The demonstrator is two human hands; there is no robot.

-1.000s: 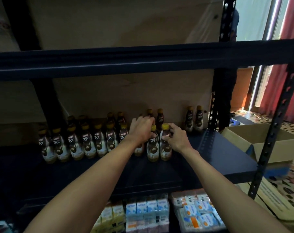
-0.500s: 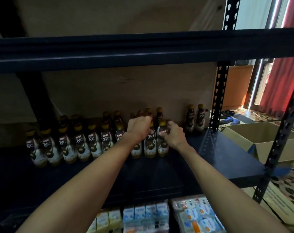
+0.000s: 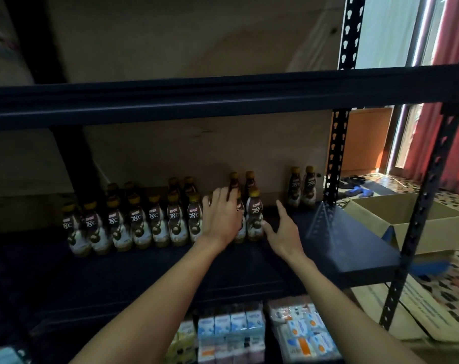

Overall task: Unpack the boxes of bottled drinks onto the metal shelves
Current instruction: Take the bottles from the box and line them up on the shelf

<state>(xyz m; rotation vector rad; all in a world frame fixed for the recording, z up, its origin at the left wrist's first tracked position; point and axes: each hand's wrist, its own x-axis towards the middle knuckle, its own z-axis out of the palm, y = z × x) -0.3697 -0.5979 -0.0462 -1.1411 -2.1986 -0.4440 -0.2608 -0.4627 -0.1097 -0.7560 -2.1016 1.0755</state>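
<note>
Several brown coffee bottles with gold caps stand in a front row (image 3: pixel 149 222) on the dark metal shelf (image 3: pixel 354 248), with more behind them. My left hand (image 3: pixel 222 216) is spread with straight fingers in front of the row's right end, covering one bottle. The bottle at the row's end (image 3: pixel 254 218) stands upright and free. My right hand (image 3: pixel 283 232) hovers open just right of it, fingers apart, holding nothing. Two more bottles (image 3: pixel 302 189) stand apart at the back right.
An open cardboard box (image 3: pixel 407 219) sits on the floor to the right of the shelf post (image 3: pixel 417 206). Packs of small drink cartons (image 3: pixel 231 334) fill the shelf below. An upper shelf beam (image 3: pixel 223 98) crosses overhead. Blue sandals (image 3: pixel 360 191) lie near the red curtain.
Both hands have let go of the two bottles at the row's right end and opened. The right hand has drawn back to the right; the bottles stay standing.
</note>
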